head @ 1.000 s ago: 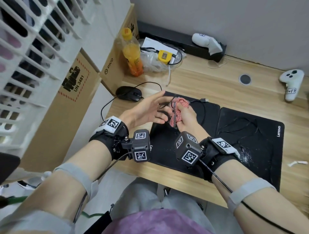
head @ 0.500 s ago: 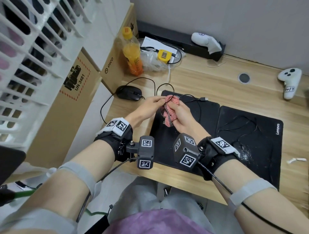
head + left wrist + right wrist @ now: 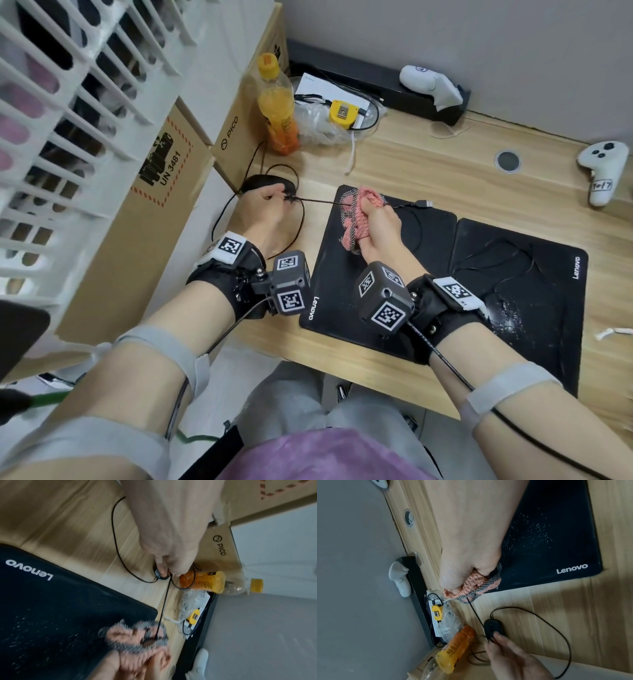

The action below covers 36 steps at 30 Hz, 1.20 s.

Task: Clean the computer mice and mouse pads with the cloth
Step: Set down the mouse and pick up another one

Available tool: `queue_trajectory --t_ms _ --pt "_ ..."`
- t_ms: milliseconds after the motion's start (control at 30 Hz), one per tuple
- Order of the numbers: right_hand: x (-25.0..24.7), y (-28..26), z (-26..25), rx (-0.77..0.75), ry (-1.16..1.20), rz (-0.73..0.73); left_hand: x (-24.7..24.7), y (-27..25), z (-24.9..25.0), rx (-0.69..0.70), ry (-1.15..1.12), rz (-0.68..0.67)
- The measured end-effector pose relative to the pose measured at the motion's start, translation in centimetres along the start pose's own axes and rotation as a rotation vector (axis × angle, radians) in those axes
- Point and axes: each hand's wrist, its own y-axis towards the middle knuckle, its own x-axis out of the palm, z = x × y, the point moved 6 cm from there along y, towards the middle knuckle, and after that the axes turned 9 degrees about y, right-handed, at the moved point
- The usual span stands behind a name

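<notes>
My left hand point(image 3: 279, 198) pinches the black mouse cable point(image 3: 318, 202) right beside the black mouse point(image 3: 260, 181) at the desk's left edge. My right hand point(image 3: 368, 210) grips a pink and grey cloth point(image 3: 356, 222) bunched round the same cable, over the far end of the left black mouse pad point(image 3: 329, 274). The cable runs taut between my two hands, and its USB plug point(image 3: 424, 204) lies on that pad. A second black mouse pad point(image 3: 534, 270) lies to the right. The right wrist view shows the cloth point(image 3: 476, 585), the mouse point(image 3: 493, 628) and the left hand point(image 3: 498, 639).
An orange drink bottle point(image 3: 277, 113) and cardboard boxes point(image 3: 236, 137) stand close behind the mouse. A yellow tape measure point(image 3: 343, 114) lies on a plastic bag. White controllers point(image 3: 603, 171) sit at the back and right. White specks point(image 3: 510, 311) dot the right pad.
My left hand left the cloth and moved left to the mouse, pulling the cable taut. My right hand stayed over the left pad, still gripping the cloth.
</notes>
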Motion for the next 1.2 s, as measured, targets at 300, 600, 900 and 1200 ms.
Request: queue_trajectory --t_ms 300,600,900,1200 --pt "-5.9 1.1 -2.6 -0.057 0.082 0.31 -5.0 2.1 -1.7 -0.097 0.06 0.15" --pt "-4.2 1.2 -1.7 0.054 0.115 0.126 -3.2 0.7 -0.3 -0.013 0.201 0.159" --pt "-1.2 0.4 0.2 0.166 0.05 -0.06 -0.4 -1.5 3.1 0.265 0.558 0.113" --pt "-0.3 -0.2 0.3 0.166 0.042 -0.119 2.2 -3.4 5.1 0.605 0.671 -0.09"
